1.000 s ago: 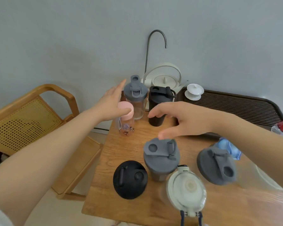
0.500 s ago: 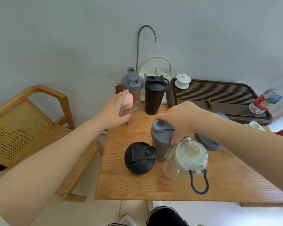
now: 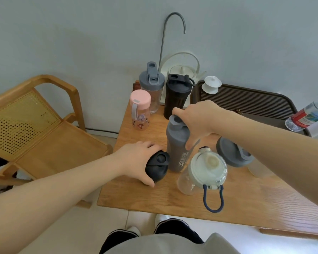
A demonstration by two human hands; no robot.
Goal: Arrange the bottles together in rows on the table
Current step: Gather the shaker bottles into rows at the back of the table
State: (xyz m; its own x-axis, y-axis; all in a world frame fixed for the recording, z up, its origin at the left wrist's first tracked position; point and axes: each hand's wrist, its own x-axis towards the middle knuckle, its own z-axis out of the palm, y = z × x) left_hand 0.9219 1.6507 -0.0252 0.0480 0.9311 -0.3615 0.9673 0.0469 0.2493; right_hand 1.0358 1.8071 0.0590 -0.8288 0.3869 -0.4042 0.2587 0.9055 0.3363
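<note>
Head view, wooden table (image 3: 237, 204) seen from above and in front.

- Right hand (image 3: 198, 118): closed over the lid of the grey shaker bottle (image 3: 177, 143), fingers wrapped down its right side. The bottle stands upright near the middle of the table.
- Left hand (image 3: 136, 158): clasped around the lid of the black bottle (image 3: 157, 166), thumb at the near edge, fingers over the far side. This bottle sits just left of the grey shaker bottle, touching or nearly so.
- Clear bottle with white lid (image 3: 206, 169) and blue loop strap: just right of the grey shaker bottle, nearest the table's front.
- Grey-lidded bottle (image 3: 231, 153): further right, partly hidden behind the right forearm.
- Back row by the wall: clear bottle with grey lid (image 3: 151, 83) and tall black shaker (image 3: 178, 94), side by side.
- Pink-capped bottle (image 3: 140, 109): in front of and left of the grey-lidded clear one, near the table's left edge.
- Dark slatted tray (image 3: 246, 101): back right, with a white lidded cup (image 3: 211, 85) at its left corner.
- White kettle (image 3: 182, 68) behind the back row.
- Plastic water bottle (image 3: 307, 116): lying at the far right.
- Wooden chair (image 3: 35, 125): left of the table.
</note>
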